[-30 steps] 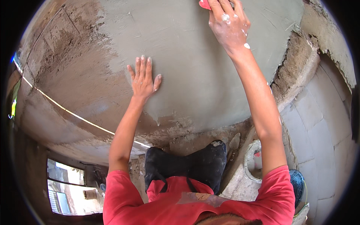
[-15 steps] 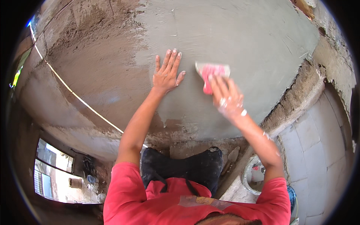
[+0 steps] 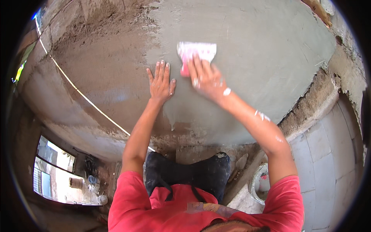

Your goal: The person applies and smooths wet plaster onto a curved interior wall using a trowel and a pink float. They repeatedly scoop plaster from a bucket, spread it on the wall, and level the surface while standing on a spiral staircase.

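Plaster (image 3: 266, 58) lies open between scraper (image 3: 198, 48) and ragged right edge (image 3: 308, 91).

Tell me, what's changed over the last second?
The right hand, holding the scraper, has come down and leftward across the grey coat, close to the left hand. Nothing was let go. The left hand is still spread near the grey coat's left edge.
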Demonstrator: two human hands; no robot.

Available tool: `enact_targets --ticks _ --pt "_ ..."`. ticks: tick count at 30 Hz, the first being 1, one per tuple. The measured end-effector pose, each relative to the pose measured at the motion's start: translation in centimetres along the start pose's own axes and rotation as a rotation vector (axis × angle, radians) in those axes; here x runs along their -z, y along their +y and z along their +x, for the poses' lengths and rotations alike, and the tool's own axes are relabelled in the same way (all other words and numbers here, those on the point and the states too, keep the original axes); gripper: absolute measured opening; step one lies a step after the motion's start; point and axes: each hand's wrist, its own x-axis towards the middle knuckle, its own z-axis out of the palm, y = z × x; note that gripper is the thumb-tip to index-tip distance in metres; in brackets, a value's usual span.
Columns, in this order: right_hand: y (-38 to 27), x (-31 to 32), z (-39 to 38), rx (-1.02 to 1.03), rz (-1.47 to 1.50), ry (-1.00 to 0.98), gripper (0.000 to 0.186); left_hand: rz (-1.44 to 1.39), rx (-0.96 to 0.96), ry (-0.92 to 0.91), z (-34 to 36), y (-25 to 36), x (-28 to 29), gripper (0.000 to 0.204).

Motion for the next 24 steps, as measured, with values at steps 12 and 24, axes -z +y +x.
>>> enact_targets --ticks 12,24 --pt "16.5 7.2 6.3 -0.275 -0.103 0.203 0.043 0.052 -0.052 0.016 0.2 0.1 -0.5 0.068" --pt "-4.4 2.4 -13.9 0.065 0.033 -0.215 0.037 0.064 -0.057 0.050 -0.2 -0.4 -1.3 0.068"
